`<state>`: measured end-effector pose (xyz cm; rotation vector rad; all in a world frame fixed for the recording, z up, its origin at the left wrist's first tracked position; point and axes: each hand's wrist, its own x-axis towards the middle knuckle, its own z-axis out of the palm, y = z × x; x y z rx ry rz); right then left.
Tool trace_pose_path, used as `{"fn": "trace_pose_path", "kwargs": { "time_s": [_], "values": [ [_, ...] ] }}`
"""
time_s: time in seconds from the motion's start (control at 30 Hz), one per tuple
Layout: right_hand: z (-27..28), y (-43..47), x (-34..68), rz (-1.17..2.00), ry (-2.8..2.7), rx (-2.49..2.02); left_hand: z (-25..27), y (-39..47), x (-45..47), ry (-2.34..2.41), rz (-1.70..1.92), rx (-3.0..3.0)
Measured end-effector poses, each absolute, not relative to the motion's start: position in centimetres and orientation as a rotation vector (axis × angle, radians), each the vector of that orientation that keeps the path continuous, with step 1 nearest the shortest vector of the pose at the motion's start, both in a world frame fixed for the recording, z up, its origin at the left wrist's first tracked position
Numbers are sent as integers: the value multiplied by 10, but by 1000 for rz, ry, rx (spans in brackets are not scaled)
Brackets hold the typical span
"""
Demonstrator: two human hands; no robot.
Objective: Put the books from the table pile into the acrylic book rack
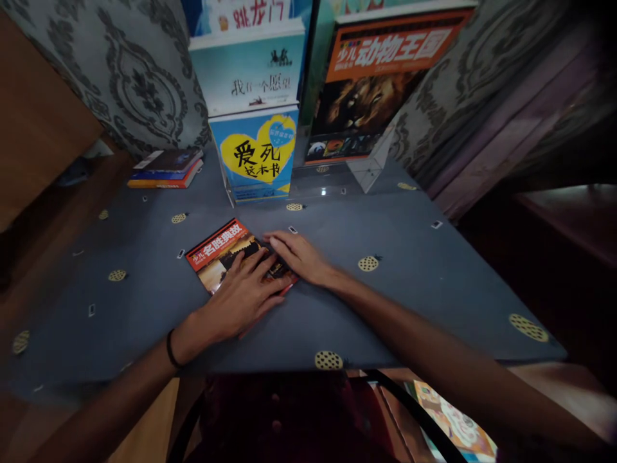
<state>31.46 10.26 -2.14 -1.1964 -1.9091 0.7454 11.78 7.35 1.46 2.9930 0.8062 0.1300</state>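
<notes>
A book (211, 249) with an orange-red title band and a dark, golden-toned picture lies tilted on the table, its cover up. Across its lower half rests my left hand (248, 292), flat with the fingers spread, a dark band round the wrist. My right hand (301, 257) lies at the book's right edge, fingers stretched out and touching the cover. Neither hand grips anything. Part of the book's lower cover is hidden under my fingers.
Upright at the back stand a blue book with a yellow heart (258, 154), a pale teal book (248, 71) and a lion-cover book (371, 90) on a clear stand (369, 170). Stacked books (166, 168) lie back left. A pineapple-print cloth (385, 308) covers the table.
</notes>
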Motion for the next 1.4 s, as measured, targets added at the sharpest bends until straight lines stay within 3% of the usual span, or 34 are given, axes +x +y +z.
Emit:
{"fn": "trace_pose_path", "kwargs": {
  "time_s": [0.17,0.33,0.43,0.8,1.07,1.23,1.4],
  "values": [
    [-20,90,307,572,-2091,-1213,6,70,97,847,284,2968],
    [-21,80,297,436,-2275,-1320,-24,71,49,1673,537,2756],
    [-23,79,291,362,-2386,-1369,-40,74,28,1958,508,2538],
    [-4,65,276,265,-2482,-1392,-66,77,33,1909,717,2494],
    [-23,25,250,419,-2713,-662,-70,77,30,1911,629,2561],
    [-17,20,255,545,-2663,-737,-69,77,30,1914,667,2580],
    [-8,21,278,542,-2480,-1227,-69,77,32,1938,673,2566]
  ]
}}
